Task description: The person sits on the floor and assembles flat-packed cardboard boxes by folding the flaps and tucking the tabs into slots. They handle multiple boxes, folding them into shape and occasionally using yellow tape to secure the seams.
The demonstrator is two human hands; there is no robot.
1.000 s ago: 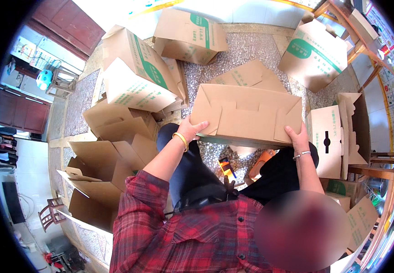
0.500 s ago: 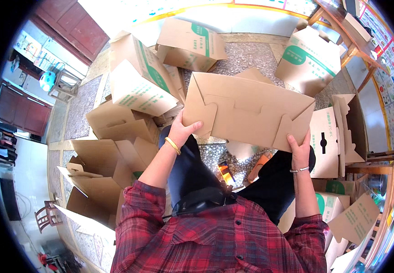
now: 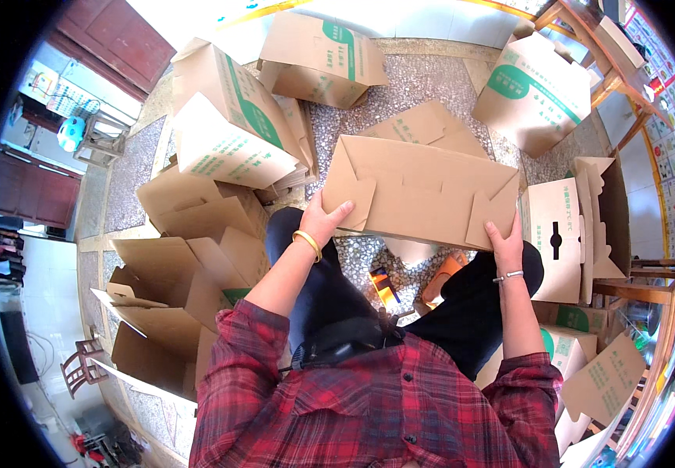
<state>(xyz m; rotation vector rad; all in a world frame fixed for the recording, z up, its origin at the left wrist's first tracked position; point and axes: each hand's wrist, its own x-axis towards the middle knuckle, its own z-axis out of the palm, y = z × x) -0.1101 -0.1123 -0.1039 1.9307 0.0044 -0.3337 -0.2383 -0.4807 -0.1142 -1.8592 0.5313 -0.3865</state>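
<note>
A brown cardboard box (image 3: 425,204) is held up over my lap, its interlocked flap side turned toward me. At its left end my left hand (image 3: 325,221) grips the edge, thumb lying on the corner flap. My right hand (image 3: 508,248) clasps the lower right corner, thumb on the front and the other fingers mostly hidden behind. Two folded corner flaps and a slotted tab in the middle show on this side. Just beyond it, a flat piece of printed cardboard (image 3: 431,125) lies on the speckled floor.
Folded boxes with green print (image 3: 236,117) stand ahead left, beside another carton (image 3: 318,62). Several opened boxes (image 3: 158,269) line my left. To the right are an upright carton (image 3: 536,97), a box with a handle slot (image 3: 552,265) and a wooden table (image 3: 614,70).
The box has levelled out somewhat and its right end has come slightly inward. Both hands keep their grip. The view has shifted, showing more of the flat cardboard beyond.
</note>
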